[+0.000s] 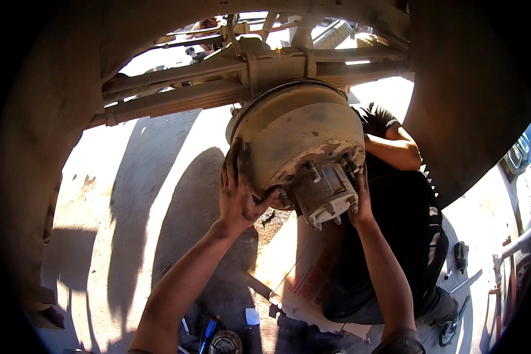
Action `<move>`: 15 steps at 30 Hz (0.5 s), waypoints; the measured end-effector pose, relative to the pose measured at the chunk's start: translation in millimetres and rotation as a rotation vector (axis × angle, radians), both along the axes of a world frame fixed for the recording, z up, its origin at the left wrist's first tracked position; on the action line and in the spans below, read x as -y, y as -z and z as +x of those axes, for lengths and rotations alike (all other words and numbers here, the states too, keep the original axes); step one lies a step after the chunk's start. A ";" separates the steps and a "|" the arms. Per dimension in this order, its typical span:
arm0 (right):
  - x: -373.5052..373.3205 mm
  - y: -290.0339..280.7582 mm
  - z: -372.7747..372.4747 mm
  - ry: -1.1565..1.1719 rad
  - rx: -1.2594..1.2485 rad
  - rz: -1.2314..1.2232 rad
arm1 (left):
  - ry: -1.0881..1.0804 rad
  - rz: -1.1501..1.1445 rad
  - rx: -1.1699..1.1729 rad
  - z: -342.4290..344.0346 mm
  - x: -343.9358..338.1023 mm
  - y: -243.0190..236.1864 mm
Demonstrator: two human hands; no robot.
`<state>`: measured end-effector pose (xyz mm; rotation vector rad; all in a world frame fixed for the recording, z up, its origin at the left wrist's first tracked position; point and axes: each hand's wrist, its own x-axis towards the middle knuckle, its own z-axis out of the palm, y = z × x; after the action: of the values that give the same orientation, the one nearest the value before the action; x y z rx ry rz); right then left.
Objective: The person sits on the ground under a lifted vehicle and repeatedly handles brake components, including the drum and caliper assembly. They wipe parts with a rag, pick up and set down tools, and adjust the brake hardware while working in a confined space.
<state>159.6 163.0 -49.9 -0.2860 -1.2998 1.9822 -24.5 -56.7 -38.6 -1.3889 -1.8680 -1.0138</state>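
Note:
A large tan, dirt-stained brake drum (301, 127) hangs below a leaf spring, its wheel hub (324, 192) with several studs turned toward me. My left hand (239, 192) grips the drum's left side, fingers stretched up along its wall and thumb on the face near a stud. The fingers are blackened with grease. On the opposite side, my right hand (363, 192) holds the drum's edge close to the hub and studs; most of its fingers are hidden behind the hub and drum. Both forearms reach up from the lower edge.
The leaf spring (218, 94) crosses above the drum. Another person in dark clothes (389, 236) is low on the right, a bent arm (395, 147) beside the drum. Flattened cardboard (307, 283) lies underneath. A blue-handled tool (207, 333) and a round metal part (225, 342) lie near the bottom.

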 end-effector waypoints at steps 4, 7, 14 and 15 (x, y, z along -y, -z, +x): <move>-18.4 10.5 7.3 0.246 0.206 0.841 | -0.115 -0.083 0.418 1.3 5.4 13.6; -27.7 9.9 7.2 0.371 0.358 1.153 | 0.102 -0.026 0.569 -11.0 0.8 15.7; -36.7 16.4 -3.9 0.164 0.160 0.378 | 0.405 0.141 0.802 -25.4 -9.9 24.9; -46.3 17.0 1.4 0.265 0.429 1.218 | 0.402 0.166 0.797 -25.3 -11.9 26.7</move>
<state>161.0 209.3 -66.9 -0.2489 -2.3245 0.6650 -49.8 -44.8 -65.3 -1.3996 -1.9726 -2.1147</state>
